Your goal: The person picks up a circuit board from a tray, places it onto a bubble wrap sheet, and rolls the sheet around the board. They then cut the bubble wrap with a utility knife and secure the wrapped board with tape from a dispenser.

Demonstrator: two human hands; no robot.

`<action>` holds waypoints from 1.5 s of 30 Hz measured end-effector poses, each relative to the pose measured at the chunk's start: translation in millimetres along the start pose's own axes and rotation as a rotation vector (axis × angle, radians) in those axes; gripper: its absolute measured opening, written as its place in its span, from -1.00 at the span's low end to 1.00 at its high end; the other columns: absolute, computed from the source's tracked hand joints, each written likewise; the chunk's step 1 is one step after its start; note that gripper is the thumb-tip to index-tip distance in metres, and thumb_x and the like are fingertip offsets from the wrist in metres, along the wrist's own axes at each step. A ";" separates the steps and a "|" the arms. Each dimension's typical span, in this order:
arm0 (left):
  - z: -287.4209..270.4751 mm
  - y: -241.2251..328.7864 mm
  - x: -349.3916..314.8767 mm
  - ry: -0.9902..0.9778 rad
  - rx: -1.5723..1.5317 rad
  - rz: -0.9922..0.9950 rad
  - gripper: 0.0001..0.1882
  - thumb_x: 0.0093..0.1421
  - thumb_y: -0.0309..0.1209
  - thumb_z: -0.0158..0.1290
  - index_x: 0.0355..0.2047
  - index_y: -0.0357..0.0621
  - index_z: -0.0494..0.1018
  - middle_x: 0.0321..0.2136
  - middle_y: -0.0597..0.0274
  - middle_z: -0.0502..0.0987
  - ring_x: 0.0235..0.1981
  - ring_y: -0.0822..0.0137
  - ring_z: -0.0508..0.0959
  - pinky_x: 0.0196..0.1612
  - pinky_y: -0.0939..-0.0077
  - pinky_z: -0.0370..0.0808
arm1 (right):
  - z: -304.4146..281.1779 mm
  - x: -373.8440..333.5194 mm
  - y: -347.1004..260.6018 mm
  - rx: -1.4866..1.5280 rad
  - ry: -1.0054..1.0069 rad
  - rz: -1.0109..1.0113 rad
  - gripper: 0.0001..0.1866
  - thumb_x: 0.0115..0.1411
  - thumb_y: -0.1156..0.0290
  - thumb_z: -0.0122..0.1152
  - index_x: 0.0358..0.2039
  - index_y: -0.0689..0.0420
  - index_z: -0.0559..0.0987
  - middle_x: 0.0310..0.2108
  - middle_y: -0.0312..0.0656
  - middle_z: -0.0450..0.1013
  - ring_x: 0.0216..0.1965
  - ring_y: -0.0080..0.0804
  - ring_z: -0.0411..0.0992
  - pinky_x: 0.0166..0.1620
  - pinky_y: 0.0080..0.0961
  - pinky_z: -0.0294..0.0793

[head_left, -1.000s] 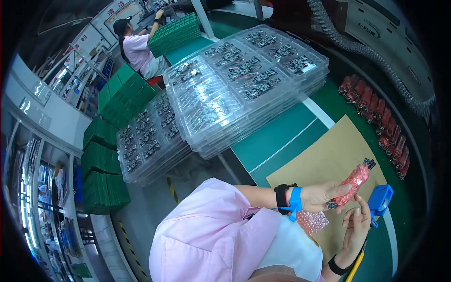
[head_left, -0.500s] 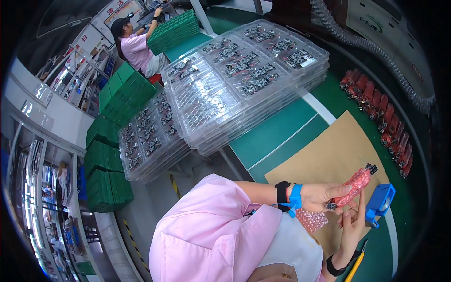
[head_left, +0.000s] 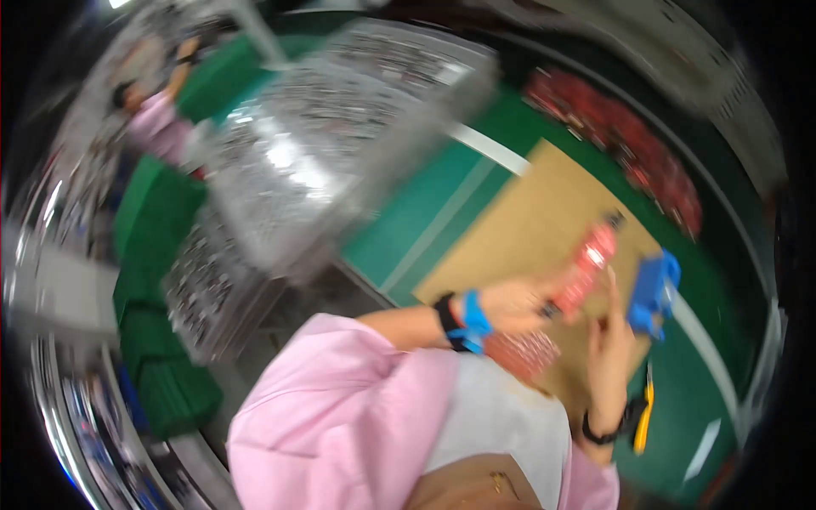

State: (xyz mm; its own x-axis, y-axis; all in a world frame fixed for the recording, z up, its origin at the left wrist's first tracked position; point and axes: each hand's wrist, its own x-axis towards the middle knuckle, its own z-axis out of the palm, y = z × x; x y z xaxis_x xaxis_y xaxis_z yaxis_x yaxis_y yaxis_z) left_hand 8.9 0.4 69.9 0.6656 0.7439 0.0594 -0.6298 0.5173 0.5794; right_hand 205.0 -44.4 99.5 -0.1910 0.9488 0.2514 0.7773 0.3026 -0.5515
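Note:
A red bubble-wrap bundle (head_left: 588,268) with dark parts sticking out at both ends is held tilted in my left hand (head_left: 520,304). The fingers are wrapped around its lower part. Close by on its right side is my right hand (head_left: 610,336), index finger stretched up along the bundle, other fingers blurred; nothing shows in its grasp. Whether that finger touches the wrap cannot be made out. Beneath my hands lies a loose red bubble-wrap sheet (head_left: 529,353) on brown cardboard (head_left: 510,229). A blue tape dispenser (head_left: 650,293) stands just right of my right hand.
Several red-wrapped bundles (head_left: 620,140) lie in a row at the far right. A yellow-handled tool (head_left: 645,416) rests beside my right wrist. Stacked clear trays of small parts (head_left: 314,144) fill the far left, near green crates (head_left: 157,212) and a seated co-worker (head_left: 157,123).
The whole view has shifted and blurred, so hands, bundle and table appear farther left and higher. My left hand still holds the bundle, with my right hand beside it.

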 end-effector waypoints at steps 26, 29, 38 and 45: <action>-21.4 -14.4 66.0 0.039 -0.064 -0.142 -0.22 0.20 0.04 0.03 0.28 -0.14 0.08 0.24 0.13 0.21 -0.48 0.52 0.43 0.26 0.08 0.17 | -13.1 43.6 65.8 0.165 -0.025 -0.036 -0.20 0.01 0.69 0.08 0.30 -0.03 0.17 -0.54 0.03 0.40 -0.54 0.01 0.36 -0.35 -0.24 0.36; -28.3 0.7 46.0 0.030 -0.155 -0.114 -0.30 0.20 -0.07 0.09 0.25 -0.07 0.14 0.19 0.10 0.28 -0.29 0.34 0.54 0.26 0.12 0.21 | 3.9 46.9 53.1 0.190 -0.024 -0.085 -0.24 0.02 0.70 0.06 0.28 0.02 0.20 -0.41 0.06 0.43 -0.50 0.01 0.39 -0.34 -0.23 0.37; -13.1 21.9 -9.8 -0.196 -0.183 -0.099 -0.45 0.26 -0.09 0.01 0.15 -0.14 0.27 0.03 0.18 0.42 -0.26 0.41 0.48 0.07 0.29 0.40 | -4.7 26.9 2.2 -0.023 0.070 -0.174 -0.41 0.07 0.82 -0.07 0.13 0.12 0.42 -0.12 -0.08 0.43 -0.17 -0.30 0.44 -0.13 -0.58 0.39; -4.1 35.9 -26.1 -0.209 -0.275 -0.076 -0.37 0.19 -0.01 0.07 0.15 -0.12 0.27 -0.06 0.21 0.49 -0.45 0.49 0.43 -0.02 0.30 0.42 | -23.6 36.5 9.7 -0.668 0.171 -0.421 -0.44 0.02 0.79 0.01 0.05 0.06 0.48 0.12 -0.07 0.31 0.10 -0.14 0.32 0.10 -0.31 0.31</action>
State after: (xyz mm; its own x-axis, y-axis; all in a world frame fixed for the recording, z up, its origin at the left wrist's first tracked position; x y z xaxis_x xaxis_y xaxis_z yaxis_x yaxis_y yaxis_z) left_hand -32.7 1.3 85.9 0.7643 0.6112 0.2057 -0.6407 0.6834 0.3499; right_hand 219.7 -8.9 122.1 -0.4948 0.7242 0.4804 0.8652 0.4620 0.1947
